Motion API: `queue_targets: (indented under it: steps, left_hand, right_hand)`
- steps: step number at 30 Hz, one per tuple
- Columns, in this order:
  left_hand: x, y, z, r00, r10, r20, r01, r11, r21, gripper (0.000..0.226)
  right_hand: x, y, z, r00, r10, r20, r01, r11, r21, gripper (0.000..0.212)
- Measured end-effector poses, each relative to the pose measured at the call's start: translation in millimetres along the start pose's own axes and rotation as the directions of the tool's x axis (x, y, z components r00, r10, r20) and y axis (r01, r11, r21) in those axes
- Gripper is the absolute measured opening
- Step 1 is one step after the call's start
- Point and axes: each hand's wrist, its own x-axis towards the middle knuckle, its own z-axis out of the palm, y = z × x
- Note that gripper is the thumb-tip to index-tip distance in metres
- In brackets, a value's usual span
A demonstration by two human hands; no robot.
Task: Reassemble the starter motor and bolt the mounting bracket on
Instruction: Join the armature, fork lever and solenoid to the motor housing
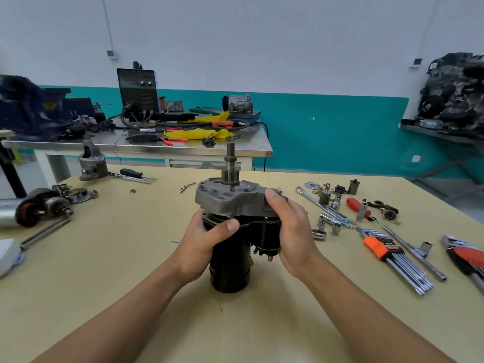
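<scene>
The starter motor [230,265] stands upright on the wooden table [131,271], a black cylinder with a grey cast housing [222,199] on top and a pinion shaft [231,163] sticking up. My left hand [204,242] grips the left side of the black body just under the housing, thumb across the front. My right hand [290,229] holds the right side, fingers curled over the housing's edge and the solenoid part. A grey nose bracket [92,161] sits apart at the table's far left.
Sockets, wrenches [324,208], a red-handled screwdriver [357,206] and hex key sets [392,258] lie right of the motor. An armature and other parts [44,205] lie at the left. A screwdriver [136,174] and a small nut [132,191] lie behind. A steel bench [146,145] stands beyond.
</scene>
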Motion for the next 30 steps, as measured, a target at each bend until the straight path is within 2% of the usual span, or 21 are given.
queue_targets:
  steps: [3,7,9,14,17,21,25,30]
  left_hand:
    - [-2,0,4,0.998,-0.025,-0.06,0.026,1.0,0.013,0.077]
    - [-2,1,12,0.992,0.061,-0.112,-0.059,0.998,0.021,0.052]
    - [-4,2,14,0.986,0.098,-0.134,-0.095,0.995,0.026,0.048]
    - [-9,6,16,0.967,0.2,-0.156,-0.186,0.978,0.097,0.041]
    - [-9,4,14,0.953,0.233,-0.195,-0.211,0.969,0.125,0.043]
    - [-9,2,12,0.958,0.18,-0.225,-0.164,0.983,0.087,0.053]
    - [-6,0,9,0.979,0.119,-0.167,-0.106,0.991,0.085,0.071]
    - [-2,-2,5,0.988,0.107,-0.11,-0.097,0.991,0.094,0.048]
  right_hand:
    - [0,1,0,1.0,-0.015,-0.014,0.015,1.0,0.02,0.064]
    - [-1,0,2,0.998,-0.013,-0.058,0.015,0.999,0.036,0.06]
    - [-1,-1,5,0.995,0.004,-0.098,-0.001,1.0,0.026,0.055]
    - [-3,-6,14,0.988,-0.004,-0.157,0.01,0.999,0.039,0.068]
    - [-3,-7,18,0.982,-0.032,-0.188,0.036,0.999,0.015,0.061]
    - [0,-9,21,0.972,-0.09,-0.217,0.076,0.995,-0.071,0.057]
    - [4,-8,18,0.965,-0.149,-0.216,0.117,0.981,-0.155,0.054]
    - [8,-9,13,0.974,-0.155,-0.166,0.12,0.972,-0.202,0.052]
